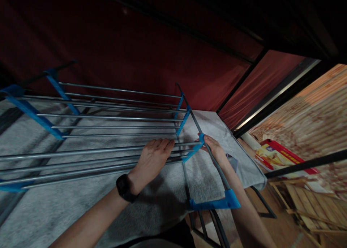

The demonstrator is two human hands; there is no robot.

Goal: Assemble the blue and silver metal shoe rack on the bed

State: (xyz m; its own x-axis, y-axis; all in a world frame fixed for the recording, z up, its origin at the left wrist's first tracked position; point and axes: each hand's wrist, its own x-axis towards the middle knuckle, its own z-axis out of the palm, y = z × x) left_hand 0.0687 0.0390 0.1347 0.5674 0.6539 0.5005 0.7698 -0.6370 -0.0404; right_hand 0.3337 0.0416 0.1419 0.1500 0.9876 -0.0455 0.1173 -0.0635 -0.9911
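Observation:
A rack of grey metal tubes with blue plastic connectors lies across a grey blanket-like cover. My left hand, a black watch on its wrist, is closed over the nearer group of tubes close to their right end. At that end, the fingers of my right hand grip a blue connector where it meets the slanting side tube. Part of the right hand is hidden behind this tube. Another blue connector joins the frame at its near right corner. More blue connectors hold the tubes at the left.
The grey cover spreads under the rack. Dark red panels in a black frame rise behind it. A red and yellow box and a wooden slatted piece are on the right. Black metal legs show below.

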